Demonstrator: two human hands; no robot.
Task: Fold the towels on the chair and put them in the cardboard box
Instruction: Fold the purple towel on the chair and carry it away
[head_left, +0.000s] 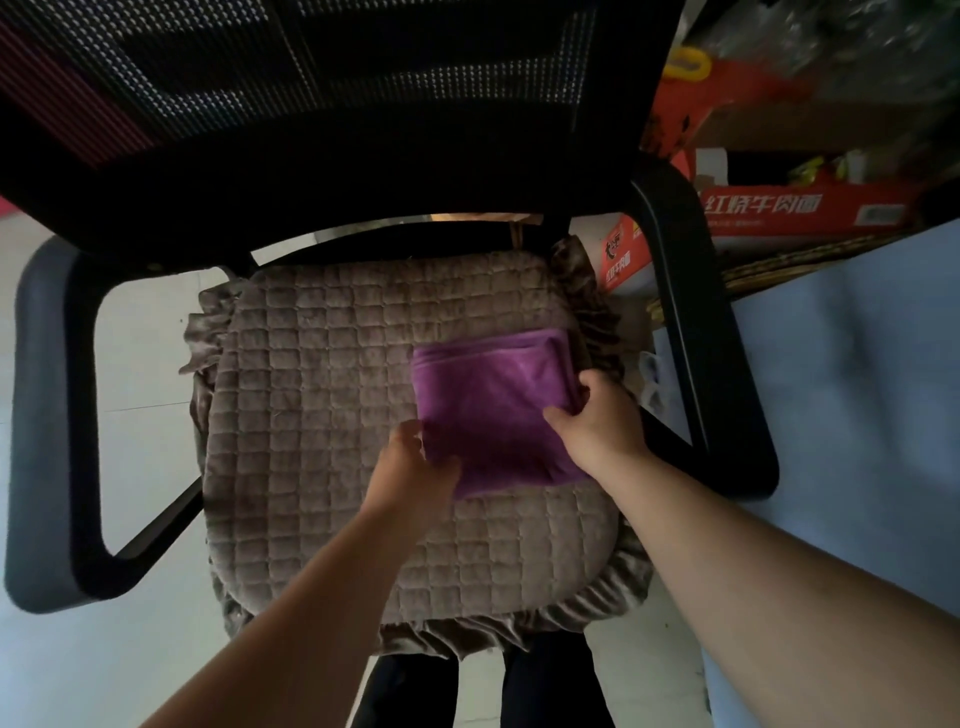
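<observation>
From the head camera, the folding looks finished and the pick-up is in hand: the left hand (415, 465) grips the near left edge of the folded purple microfibre towel (493, 405), and the right hand (597, 415) pinches its right edge, thumb on top. Next, I judge, both hands must lift it level toward a red-printed cardboard box (810, 210) far right. The towel is a neat, thick rectangle, layered edges showing, lying right of centre on the grey quilted seat cushion (322, 395) of the black mesh-backed office chair (332, 104).
</observation>
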